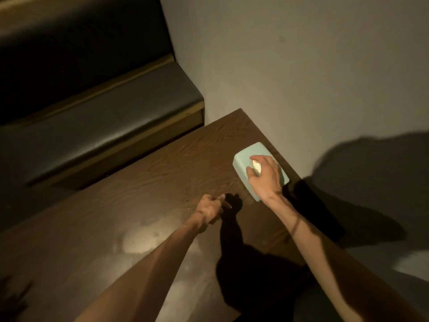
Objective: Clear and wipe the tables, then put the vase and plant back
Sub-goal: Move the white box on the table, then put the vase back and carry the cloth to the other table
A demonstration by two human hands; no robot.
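A mint-green tissue box (pixel 243 159) stands on the brown wooden table (pixel 162 173), close to the wall at the table's right edge. My right hand (pixel 264 176) lies on top of the box, and its thumb and fingers pinch a small white tissue (pixel 256 168) at the box's top. To the left of the box, my left hand (pixel 210 211) hovers low over the tabletop. Its fingers are curled and hold nothing, with one fingertip pointing toward the box. No vase or plant is in view.
A dark padded bench seat (pixel 111 122) with a wooden frame runs along the table's far left side. A pale wall (pixel 301 77) borders the table on the right. Small dark crumbs (pixel 186 201) and pale smears (pixel 139 242) mark the tabletop.
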